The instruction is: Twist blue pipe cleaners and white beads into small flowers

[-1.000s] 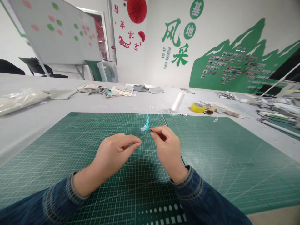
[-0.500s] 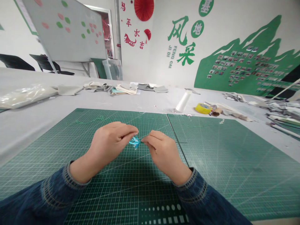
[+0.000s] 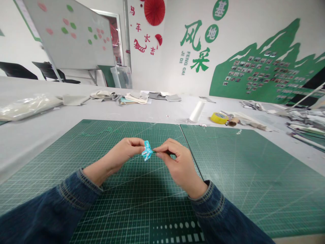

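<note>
A small light-blue flower-like piece with white dots (image 3: pixel 147 151) is held up above the green cutting mat (image 3: pixel 137 203), between my two hands. My left hand (image 3: pixel 127 151) pinches its left edge between thumb and fingers. On the other side, my right hand (image 3: pixel 175 162) has thumb and forefinger closed on the thin dark stem that runs out of the blue piece to the right. The petals fan up and down from the stem.
A second green mat (image 3: pixel 254 169) adjoins on the right. Behind stand a white thread cone (image 3: pixel 198 110), yellow tape (image 3: pixel 219 118) and a brown roll (image 3: pixel 233 121). Fabric scraps (image 3: pixel 137 98) lie farther back, a plastic-wrapped bundle (image 3: pixel 30 105) at left. Loose green thread (image 3: pixel 109 130) rests on the mat.
The blue piece has turned and shows more of its petals. My left hand has shifted its hold and its wrist has lowered; my right hand's fingers have changed their pose on the stem.
</note>
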`<state>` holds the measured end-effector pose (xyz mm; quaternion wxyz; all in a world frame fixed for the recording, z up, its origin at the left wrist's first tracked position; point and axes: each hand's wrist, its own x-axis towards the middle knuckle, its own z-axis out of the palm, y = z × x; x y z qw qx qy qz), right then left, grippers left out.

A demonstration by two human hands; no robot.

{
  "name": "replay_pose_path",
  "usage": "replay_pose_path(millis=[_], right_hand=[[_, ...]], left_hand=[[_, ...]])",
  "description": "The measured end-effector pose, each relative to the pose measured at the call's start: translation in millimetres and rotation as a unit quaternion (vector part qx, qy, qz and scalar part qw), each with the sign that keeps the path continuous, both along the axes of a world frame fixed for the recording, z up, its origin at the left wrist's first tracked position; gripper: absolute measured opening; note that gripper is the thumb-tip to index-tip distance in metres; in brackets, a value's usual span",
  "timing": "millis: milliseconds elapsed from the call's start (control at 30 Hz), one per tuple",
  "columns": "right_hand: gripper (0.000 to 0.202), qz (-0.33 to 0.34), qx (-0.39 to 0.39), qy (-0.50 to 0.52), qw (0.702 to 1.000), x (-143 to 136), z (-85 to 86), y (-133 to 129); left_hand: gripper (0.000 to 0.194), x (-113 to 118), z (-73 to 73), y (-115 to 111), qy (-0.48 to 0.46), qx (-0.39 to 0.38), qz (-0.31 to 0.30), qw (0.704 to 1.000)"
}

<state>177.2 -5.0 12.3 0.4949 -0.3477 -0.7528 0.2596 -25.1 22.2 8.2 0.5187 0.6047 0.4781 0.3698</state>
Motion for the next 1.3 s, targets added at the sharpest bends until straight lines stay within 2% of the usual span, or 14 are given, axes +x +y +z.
replay_pose_path(millis=[100, 167, 300, 367, 433, 533, 600, 667, 767, 867, 967, 1067, 1167, 1300], right_hand=[[0.014, -0.043, -0.031, 0.057, 0.997, 0.4, -0.9, 1.4], [0.012, -0.067, -0.073, 0.09, 0.991, 0.6, -2.8, 3.6], [0.007, -0.091, -0.16, 0.143, 0.972, -0.8, -8.7, 8.4], [0.007, -0.097, -0.178, 0.15, 0.968, -1.8, -11.5, 9.6], [0.008, -0.114, -0.164, 0.131, 0.971, -2.3, -13.5, 9.6], [0.012, -0.158, -0.064, 0.053, 0.984, -1.5, -14.6, 8.2], [0.017, -0.179, 0.01, -0.017, 0.984, -0.4, -14.5, 6.7], [0.02, -0.185, 0.048, -0.079, 0.978, 0.4, -14.3, 5.1], [0.022, -0.176, 0.065, -0.151, 0.971, 0.3, -14.4, 3.2], [0.023, -0.161, 0.081, -0.209, 0.961, -0.7, -15.2, 2.0], [0.023, -0.131, 0.108, -0.258, 0.951, -0.7, -15.5, 1.4], [0.025, -0.087, 0.125, -0.281, 0.948, 1.0, -14.2, 1.4], [0.025, -0.034, 0.109, -0.257, 0.96, 2.4, -11.0, 1.9], [0.021, 0.039, 0.062, -0.161, 0.984, 1.6, -4.6, 1.7]], left_hand=[[0.018, 11.5, -4.5, -6.4, -0.014, -0.047, -0.018, 0.999], [0.021, 18.0, -5.8, -11.0, -0.018, -0.05, -0.031, 0.998], [0.012, 26.0, -8.1, -17.5, -0.005, 0.038, -0.033, 0.999], [0.012, 26.9, -9.1, -19.7, 0.043, 0.095, -0.024, 0.994], [0.015, 26.1, -9.3, -22.5, 0.126, 0.151, -0.006, 0.981], [0.015, 22.6, -7.6, -28.3, 0.231, 0.27, 0.025, 0.934], [0.014, 19.3, -5.8, -32.0, 0.273, 0.369, 0.042, 0.887], [0.015, 16.0, -4.0, -34.2, 0.317, 0.453, 0.061, 0.831], [0.017, 12.1, -1.4, -34.2, 0.374, 0.519, 0.076, 0.765], [0.017, 9.9, 1.2, -31.9, 0.396, 0.539, 0.081, 0.739], [0.018, 7.5, 4.8, -29.1, 0.402, 0.535, 0.078, 0.739], [0.018, 3.3, 10.7, -26.0, 0.397, 0.507, 0.075, 0.761], [0.017, -3.2, 17.8, -20.1, 0.357, 0.451, 0.08, 0.814], [0.017, -13.0, 20.2, -7.7, 0.294, 0.329, 0.076, 0.894]])
